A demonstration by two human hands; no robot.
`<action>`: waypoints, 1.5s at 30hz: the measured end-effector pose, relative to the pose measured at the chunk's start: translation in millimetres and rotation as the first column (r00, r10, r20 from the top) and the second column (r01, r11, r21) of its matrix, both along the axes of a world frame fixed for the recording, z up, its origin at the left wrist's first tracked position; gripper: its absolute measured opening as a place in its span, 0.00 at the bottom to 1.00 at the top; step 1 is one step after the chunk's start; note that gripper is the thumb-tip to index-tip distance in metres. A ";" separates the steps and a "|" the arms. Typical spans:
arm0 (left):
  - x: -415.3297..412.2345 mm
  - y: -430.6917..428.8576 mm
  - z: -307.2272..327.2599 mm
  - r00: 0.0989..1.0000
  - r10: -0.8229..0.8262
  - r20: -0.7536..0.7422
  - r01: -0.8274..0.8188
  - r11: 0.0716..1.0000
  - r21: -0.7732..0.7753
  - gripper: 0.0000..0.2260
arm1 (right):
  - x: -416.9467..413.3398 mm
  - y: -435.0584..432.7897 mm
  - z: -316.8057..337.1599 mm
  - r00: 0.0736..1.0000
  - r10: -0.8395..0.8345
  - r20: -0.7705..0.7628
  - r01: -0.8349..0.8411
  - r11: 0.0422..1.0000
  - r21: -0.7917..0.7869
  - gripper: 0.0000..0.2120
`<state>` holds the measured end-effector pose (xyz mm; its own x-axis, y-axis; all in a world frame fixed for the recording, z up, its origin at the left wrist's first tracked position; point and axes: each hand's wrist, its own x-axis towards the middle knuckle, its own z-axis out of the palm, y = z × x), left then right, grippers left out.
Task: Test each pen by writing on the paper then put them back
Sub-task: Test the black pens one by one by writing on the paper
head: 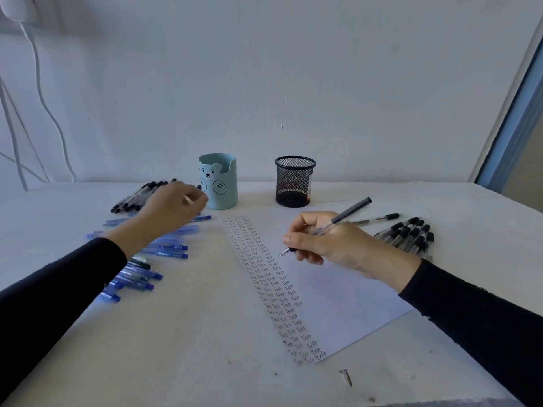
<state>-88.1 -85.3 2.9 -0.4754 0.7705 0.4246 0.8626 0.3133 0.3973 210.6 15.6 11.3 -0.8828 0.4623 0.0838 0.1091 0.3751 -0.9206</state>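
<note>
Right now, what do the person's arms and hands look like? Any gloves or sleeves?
The left hand and right hand are bare, with no gloves, rings or watch showing. A black left sleeve and right sleeve cover the arms down to the wrists.

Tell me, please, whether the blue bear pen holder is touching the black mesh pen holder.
Apart. The head view shows bare table between the blue bear holder and the black mesh holder.

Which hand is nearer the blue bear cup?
Left. The left hand is right beside the blue bear cup, at its left; the right hand holds a pen over the paper, nearer the camera.
</note>
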 end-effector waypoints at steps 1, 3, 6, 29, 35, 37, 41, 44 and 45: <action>11.3 -3.3 -4.2 0.995 -0.101 0.019 0.102 0.995 -0.008 0.10 | 1.1 -2.7 1.7 0.999 0.032 0.007 -0.032 0.999 0.000 0.05; 31.3 -10.2 -13.0 0.961 -0.277 0.022 0.277 0.957 -0.087 0.18 | 3.5 -9.5 3.5 0.994 0.103 0.045 -0.104 0.994 0.019 0.07; 47.4 -13.0 -20.0 0.932 -0.352 0.088 0.363 0.898 -0.250 0.34 | 7.8 -22.0 -2.9 0.992 0.088 0.088 -0.096 0.991 0.091 0.10; 53.1 -12.5 -19.1 0.957 -0.288 0.037 0.277 0.863 -0.422 0.42 | 13.5 -40.4 -24.3 0.998 -0.062 0.008 0.061 0.993 0.097 0.22; 54.2 -12.7 -17.9 0.956 -0.292 0.005 0.264 0.858 -0.442 0.42 | 13.5 -41.4 -22.9 0.998 -0.065 0.021 0.064 0.995 0.073 0.22; 54.4 -12.3 -17.8 0.957 -0.290 0.001 0.261 0.856 -0.446 0.42 | 13.8 -42.0 -21.6 0.998 -0.057 0.037 0.054 0.997 0.062 0.22; 51.8 -12.2 -19.4 0.955 -0.296 -0.004 0.263 0.854 -0.449 0.41 | 14.3 -42.3 -20.2 0.997 -0.068 0.041 0.065 0.996 0.058 0.22; 50.5 -11.6 -20.2 0.954 -0.300 -0.003 0.267 0.856 -0.443 0.41 | 14.1 -42.9 -20.2 0.997 -0.070 0.036 0.067 0.995 0.076 0.23; 50.4 -11.5 -20.3 0.954 -0.301 -0.004 0.269 0.858 -0.438 0.41 | 13.9 -43.1 -19.7 0.997 -0.069 0.037 0.066 0.995 0.079 0.23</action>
